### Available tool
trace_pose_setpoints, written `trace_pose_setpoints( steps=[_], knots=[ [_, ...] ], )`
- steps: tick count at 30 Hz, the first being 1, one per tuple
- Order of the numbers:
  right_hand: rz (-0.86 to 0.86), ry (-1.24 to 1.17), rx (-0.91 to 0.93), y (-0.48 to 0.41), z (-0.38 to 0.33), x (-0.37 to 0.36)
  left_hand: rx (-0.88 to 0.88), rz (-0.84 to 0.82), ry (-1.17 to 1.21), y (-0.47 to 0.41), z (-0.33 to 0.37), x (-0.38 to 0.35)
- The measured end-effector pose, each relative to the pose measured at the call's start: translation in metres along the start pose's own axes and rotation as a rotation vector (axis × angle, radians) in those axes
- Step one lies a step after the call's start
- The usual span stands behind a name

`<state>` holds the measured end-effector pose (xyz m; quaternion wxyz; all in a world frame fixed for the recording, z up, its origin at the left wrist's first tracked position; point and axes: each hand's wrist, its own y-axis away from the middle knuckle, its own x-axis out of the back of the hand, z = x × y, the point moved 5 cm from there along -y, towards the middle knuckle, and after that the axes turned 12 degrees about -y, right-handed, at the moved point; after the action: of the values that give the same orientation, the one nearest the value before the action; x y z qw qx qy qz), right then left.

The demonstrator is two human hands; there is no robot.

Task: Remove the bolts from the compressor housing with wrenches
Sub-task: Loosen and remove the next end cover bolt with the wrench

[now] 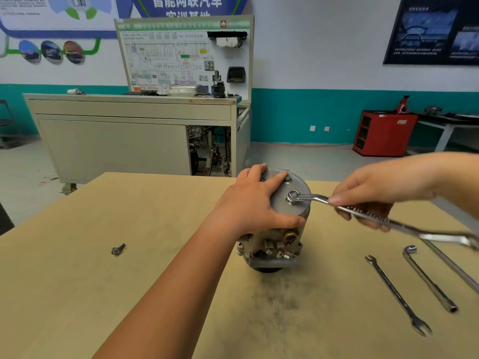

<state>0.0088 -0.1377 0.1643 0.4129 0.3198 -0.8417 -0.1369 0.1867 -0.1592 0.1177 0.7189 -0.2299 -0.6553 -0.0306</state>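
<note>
A grey metal compressor housing (286, 224) stands upright in the middle of the tan table. My left hand (255, 200) lies over its top, fingers spread, thumb pressed against the near side. My right hand (375, 195) grips the shaft of a combination wrench (363, 212). The wrench's ring end sits over a bolt (293, 196) on the housing's top face. Another bolt head (287, 179) shows beside my left index finger. One loose bolt (118, 248) lies on the table to the left.
Three long tools lie on the table at the right: an open-ended spanner (396, 294), an L-shaped socket wrench (427, 278) and a steel bar (451, 265). Behind the table (129, 294) stand a grey training bench (129, 136) and a red cabinet (383, 133).
</note>
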Motion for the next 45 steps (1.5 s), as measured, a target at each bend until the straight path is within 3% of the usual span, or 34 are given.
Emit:
trace_pose_setpoints(
  steps=[6, 9, 18, 21, 23, 27, 29, 34, 37, 45],
  knots=[
    [0.412, 0.349, 0.258, -0.018, -0.018, 0.05, -0.004, -0.001, 0.005, -0.002, 0.0, -0.001],
    [0.403, 0.371, 0.322, -0.026, -0.018, 0.054, -0.004, 0.001, 0.006, -0.002, -0.001, -0.001],
    [0.325, 0.308, 0.238, -0.02, 0.005, 0.064, -0.012, -0.02, -0.014, -0.004, 0.004, 0.0],
    [0.38, 0.274, 0.237, -0.004, 0.006, 0.074, -0.006, -0.019, 0.002, -0.003, 0.003, 0.0],
    [0.458, 0.146, 0.291, 0.009, 0.008, 0.076, -0.003, -0.012, 0.004, -0.002, 0.001, 0.0],
    [0.479, -0.57, 0.572, 0.026, 0.01, 0.018, 0.002, -0.004, 0.009, 0.0, -0.003, -0.001],
    [0.46, -0.78, 0.649, 0.03, 0.01, -0.032, -0.006, -0.003, 0.009, -0.001, -0.003, -0.001],
    [0.319, -1.207, 0.619, 0.019, 0.007, -0.128, -0.02, 0.003, -0.002, -0.003, -0.002, -0.001],
    [0.253, -1.322, 0.605, 0.005, -0.007, -0.146, -0.013, 0.005, -0.004, -0.002, 0.0, -0.001],
    [0.429, -1.372, 0.58, -0.023, -0.029, -0.128, -0.017, -0.023, -0.076, -0.005, -0.001, -0.001]
  ],
)
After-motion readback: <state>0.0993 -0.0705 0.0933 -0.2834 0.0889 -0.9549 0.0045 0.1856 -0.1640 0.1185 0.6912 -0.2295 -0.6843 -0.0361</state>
